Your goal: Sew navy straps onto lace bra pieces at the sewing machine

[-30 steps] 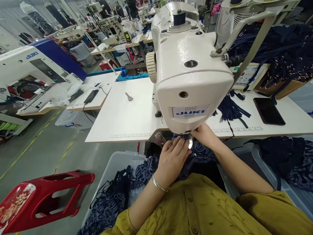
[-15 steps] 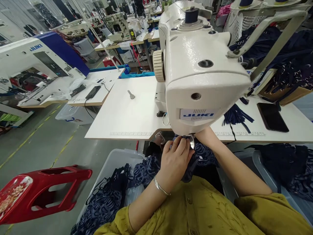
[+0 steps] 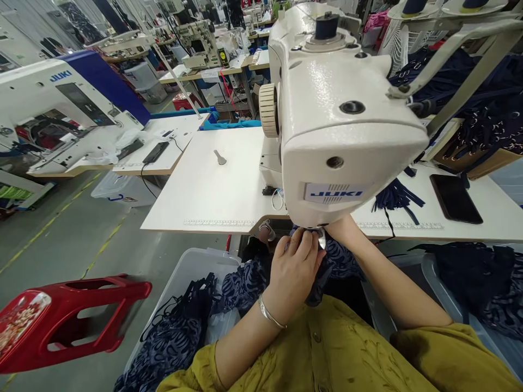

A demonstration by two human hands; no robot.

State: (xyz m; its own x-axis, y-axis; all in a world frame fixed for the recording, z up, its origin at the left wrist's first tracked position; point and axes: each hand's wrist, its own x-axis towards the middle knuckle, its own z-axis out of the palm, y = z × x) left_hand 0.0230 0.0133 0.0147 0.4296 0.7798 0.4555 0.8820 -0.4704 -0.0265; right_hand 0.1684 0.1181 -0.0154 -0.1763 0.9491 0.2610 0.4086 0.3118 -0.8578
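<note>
A white sewing machine (image 3: 347, 136) fills the upper middle of the head view, its head tilted over my hands. Under it, my left hand (image 3: 295, 267) is closed on a dark navy patterned garment (image 3: 341, 258), fingers bent near a shiny metal part (image 3: 322, 238) below the machine head. My right hand (image 3: 341, 228) reaches in behind the machine head from the right; its fingers are hidden there. The garment hangs from under the machine towards my lap and on to the left.
A clear plastic bin (image 3: 208, 258) with navy garments (image 3: 175, 332) stands at my left. A red stool (image 3: 77, 321) is on the floor. On the white table (image 3: 216, 185) lie a small metal piece (image 3: 219, 157), navy strips (image 3: 396, 196) and a phone (image 3: 455, 198). Another bin (image 3: 435, 277) is at my right.
The view has shifted slightly, so the machine head appears a little further right. Both hands keep nearly the same place under the machine.
</note>
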